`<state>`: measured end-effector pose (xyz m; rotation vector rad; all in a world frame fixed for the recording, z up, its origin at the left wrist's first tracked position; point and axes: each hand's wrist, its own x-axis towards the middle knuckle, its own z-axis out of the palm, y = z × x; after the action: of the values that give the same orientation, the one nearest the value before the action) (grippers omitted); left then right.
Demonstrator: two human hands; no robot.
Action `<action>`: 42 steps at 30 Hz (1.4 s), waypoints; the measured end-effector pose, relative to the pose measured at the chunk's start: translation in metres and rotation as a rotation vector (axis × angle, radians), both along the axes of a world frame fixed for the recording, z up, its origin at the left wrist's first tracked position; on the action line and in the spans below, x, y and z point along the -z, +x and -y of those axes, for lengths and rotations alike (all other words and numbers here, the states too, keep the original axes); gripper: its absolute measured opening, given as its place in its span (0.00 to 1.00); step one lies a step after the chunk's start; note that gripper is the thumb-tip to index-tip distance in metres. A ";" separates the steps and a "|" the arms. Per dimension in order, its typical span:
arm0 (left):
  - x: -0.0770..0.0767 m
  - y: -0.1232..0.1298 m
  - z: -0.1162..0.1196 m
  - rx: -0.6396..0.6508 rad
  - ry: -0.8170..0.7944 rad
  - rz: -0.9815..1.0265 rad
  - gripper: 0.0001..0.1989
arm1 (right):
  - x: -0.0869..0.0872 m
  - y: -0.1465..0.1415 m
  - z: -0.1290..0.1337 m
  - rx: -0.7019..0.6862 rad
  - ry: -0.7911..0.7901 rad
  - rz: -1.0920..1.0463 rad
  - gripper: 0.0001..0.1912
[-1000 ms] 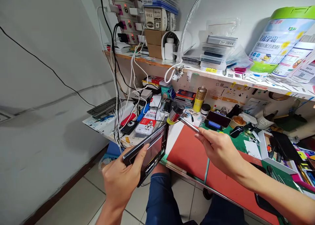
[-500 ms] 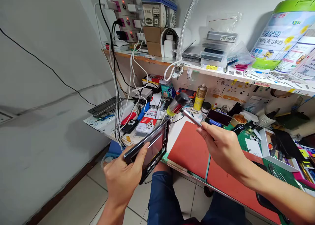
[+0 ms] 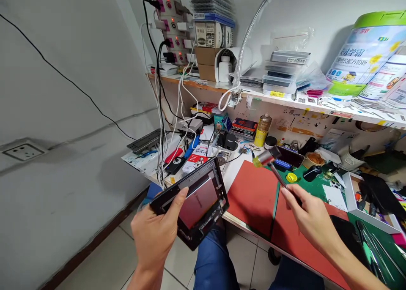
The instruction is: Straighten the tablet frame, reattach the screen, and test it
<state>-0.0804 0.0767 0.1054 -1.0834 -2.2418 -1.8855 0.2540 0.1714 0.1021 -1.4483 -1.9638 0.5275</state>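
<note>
My left hand [image 3: 158, 222] grips a black tablet-like device [image 3: 199, 199] by its near left edge, thumb across the top. Its inside shows, with a large flat battery [image 3: 198, 202] and small parts along the borders. The device is tilted in the air, over my leg and the bench's front edge. My right hand [image 3: 306, 209] is closed around the dark handle of a small mallet [image 3: 268, 157]. The mallet's head has a yellow see-through face and a dark end, and it is raised above the red mat [image 3: 250, 190], apart from the device.
A gooseneck lamp arm [image 3: 253, 23] is clamped to the shelf [image 3: 285, 99]. White and black cables [image 3: 161, 125] hang from a power-socket tower [image 3: 173, 28]. A yellow spray can [image 3: 262, 129] stands at the back; a parts box [image 3: 349, 188] and tweezers [image 3: 369, 247] lie right.
The device has turned so its exposed inside faces me more. My right hand and the mallet have moved right and lower, away from the device. The camera view has shifted slightly left.
</note>
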 end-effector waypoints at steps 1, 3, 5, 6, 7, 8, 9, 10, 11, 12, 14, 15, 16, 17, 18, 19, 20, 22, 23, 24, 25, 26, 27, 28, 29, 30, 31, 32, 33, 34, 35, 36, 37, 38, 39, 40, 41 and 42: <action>-0.001 0.000 0.002 0.015 0.031 0.091 0.18 | 0.019 0.011 0.003 0.040 -0.063 0.042 0.24; -0.006 0.005 0.004 0.061 0.096 0.308 0.21 | 0.061 0.031 0.007 0.099 -0.148 0.138 0.26; -0.012 0.014 0.004 0.129 0.127 0.581 0.26 | 0.096 0.045 0.013 0.128 -0.162 0.162 0.27; -0.015 0.020 0.005 0.156 0.113 0.692 0.28 | 0.109 0.049 0.016 0.145 -0.156 0.166 0.29; -0.018 0.026 0.005 0.179 0.084 0.785 0.29 | 0.118 0.051 0.019 0.165 -0.144 0.166 0.31; -0.020 0.033 0.005 0.195 0.049 0.863 0.31 | 0.124 0.052 0.022 0.186 -0.131 0.167 0.34; -0.020 0.039 0.005 0.204 0.014 0.927 0.33 | 0.126 0.053 0.024 0.205 -0.118 0.169 0.37; -0.020 0.046 0.006 0.208 -0.018 0.977 0.34 | 0.125 0.052 0.027 0.220 -0.106 0.170 0.40; -0.019 0.052 0.006 0.208 -0.045 1.014 0.35 | 0.121 0.051 0.031 0.230 -0.094 0.167 0.43; -0.017 0.057 0.006 0.210 -0.072 1.044 0.35 | 0.115 0.049 0.034 0.236 -0.081 0.160 0.44; -0.010 0.069 0.005 0.233 -0.120 1.078 0.35 | 0.096 0.043 0.045 0.214 -0.066 0.123 0.43; -0.007 0.075 0.004 0.255 -0.141 1.088 0.35 | 0.085 0.038 0.052 0.177 -0.080 0.080 0.41; -0.003 0.081 0.003 0.278 -0.160 1.094 0.34 | 0.074 0.033 0.060 0.105 -0.115 0.009 0.37; 0.000 0.087 0.001 0.300 -0.176 1.095 0.34 | 0.063 0.028 0.067 -0.027 -0.235 -0.164 0.32; 0.003 0.092 0.000 0.322 -0.194 1.090 0.33 | 0.053 0.021 0.075 -0.132 -0.364 -0.330 0.29; 0.006 0.098 -0.001 0.339 -0.210 1.079 0.33 | 0.046 0.015 0.081 -0.195 -0.457 -0.464 0.28; 0.009 0.103 -0.002 0.352 -0.222 1.064 0.32 | 0.041 0.010 0.087 -0.226 -0.524 -0.575 0.27; 0.014 0.110 -0.003 0.380 -0.241 1.038 0.31 | 0.040 0.001 0.095 -0.210 -0.577 -0.731 0.25; 0.018 0.112 -0.003 0.396 -0.252 1.033 0.30 | 0.041 -0.002 0.098 -0.187 -0.576 -0.790 0.25; 0.021 0.113 -0.003 0.408 -0.260 1.029 0.30 | 0.044 -0.003 0.100 -0.166 -0.568 -0.838 0.24; 0.025 0.113 -0.003 0.423 -0.265 1.025 0.30 | 0.047 -0.003 0.102 -0.151 -0.556 -0.874 0.23; 0.028 0.111 -0.003 0.448 -0.264 1.015 0.31 | 0.050 -0.003 0.103 -0.146 -0.543 -0.895 0.23; 0.031 0.108 -0.003 0.486 -0.251 0.988 0.34 | 0.053 -0.002 0.103 -0.146 -0.528 -0.899 0.22; 0.033 0.104 -0.002 0.533 -0.221 0.925 0.38 | 0.055 0.000 0.104 -0.146 -0.509 -0.891 0.22; 0.033 0.101 -0.001 0.572 -0.176 0.807 0.40 | 0.057 0.001 0.103 -0.146 -0.487 -0.873 0.21; 0.031 0.098 0.000 0.596 -0.129 0.620 0.39 | 0.059 0.002 0.103 -0.145 -0.457 -0.849 0.21; 0.026 0.096 0.000 0.603 -0.084 0.367 0.36 | 0.062 0.003 0.103 -0.146 -0.421 -0.825 0.20; 0.020 0.096 0.000 0.601 -0.045 0.071 0.31 | 0.066 0.003 0.103 -0.150 -0.380 -0.800 0.20; 0.012 0.098 0.000 0.601 -0.022 -0.233 0.26 | 0.070 0.002 0.104 -0.160 -0.335 -0.778 0.19; 0.004 0.101 0.000 0.621 -0.002 -0.517 0.24 | 0.075 0.001 0.105 -0.174 -0.290 -0.759 0.19; -0.003 0.106 -0.001 0.687 0.004 -0.717 0.23 | 0.081 -0.001 0.106 -0.188 -0.247 -0.745 0.18; -0.010 0.111 -0.003 0.754 0.005 -0.838 0.21 | 0.087 -0.004 0.108 -0.197 -0.210 -0.739 0.18; -0.014 0.117 -0.004 0.801 0.023 -0.901 0.19 | 0.094 -0.007 0.110 -0.201 -0.185 -0.740 0.18; -0.017 0.121 -0.005 0.841 0.036 -0.925 0.17 | 0.101 -0.010 0.112 -0.200 -0.171 -0.749 0.17; -0.017 0.125 -0.006 0.871 0.043 -0.927 0.16 | 0.108 -0.013 0.115 -0.193 -0.169 -0.763 0.17; -0.015 0.128 -0.005 0.889 0.045 -0.922 0.16 | 0.114 -0.016 0.117 -0.186 -0.176 -0.778 0.17; -0.011 0.130 -0.004 0.903 0.046 -0.917 0.16 | 0.120 -0.019 0.119 -0.180 -0.190 -0.791 0.18; -0.007 0.131 -0.001 0.913 0.047 -0.919 0.16 | 0.125 -0.022 0.121 -0.173 -0.208 -0.800 0.18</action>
<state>0.0506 0.0780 0.1126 -2.5341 -1.2295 -1.0637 0.2317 0.0500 -0.0231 -0.9492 -1.4067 1.2017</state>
